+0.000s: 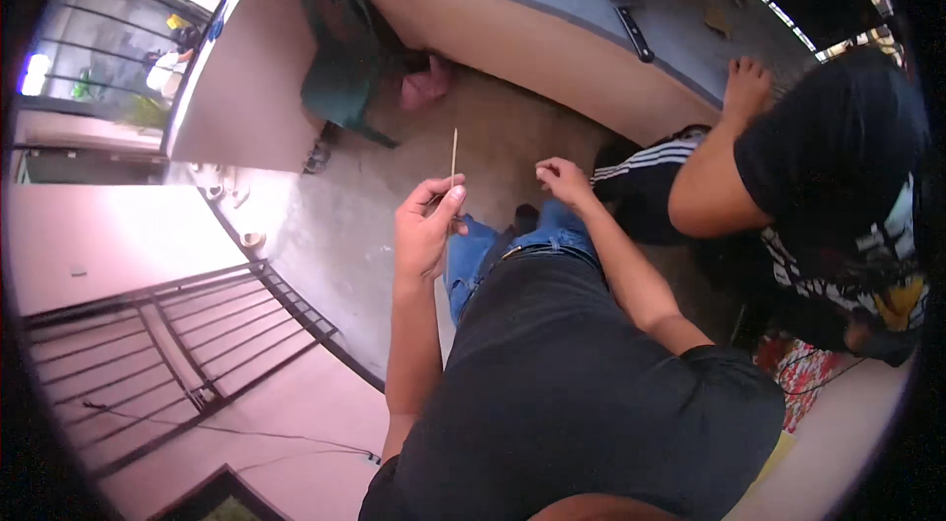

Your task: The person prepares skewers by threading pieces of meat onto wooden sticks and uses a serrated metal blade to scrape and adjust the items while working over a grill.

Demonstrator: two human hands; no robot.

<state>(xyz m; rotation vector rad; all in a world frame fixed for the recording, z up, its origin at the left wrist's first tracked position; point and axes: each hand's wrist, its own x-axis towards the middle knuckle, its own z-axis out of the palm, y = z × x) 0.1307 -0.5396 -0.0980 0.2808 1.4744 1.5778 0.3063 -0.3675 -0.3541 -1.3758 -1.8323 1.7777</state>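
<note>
- The grey floor (345, 235) spreads through the middle of the frame, lit brightly toward the left.
- A long counter (581, 0) with a pale pink side and blue-grey top runs across the top and upper right.
- The wearer's black shirt (581, 373) fills the lower middle, plain where it shows, above blue jeans (562, 237).
- Another person (788, 151) sits or crouches at the right edge, one hand (749, 85) on the counter's edge. The white and yellow print (892, 235) on that person's dark shirt is too blurred and folded to read; white stripes (645, 163) run along the dark legwear.
- A dark metal grille (217, 344) crosses the lower left.
- A green chair (340, 77) stands at upper left of centre, a pink item (426, 84) just beside it.
- The left hand (426, 225), left of centre, is closed, pinching a thin stick between thumb and fingers.
- The right hand (564, 181), near centre, has its fingers curled; whether they grip anything I cannot tell.
- A dark-handled knife (636, 35) lies on the counter, upper right.
- The thin pale stick (454, 156) points upward from the left hand, just left of centre.
</note>
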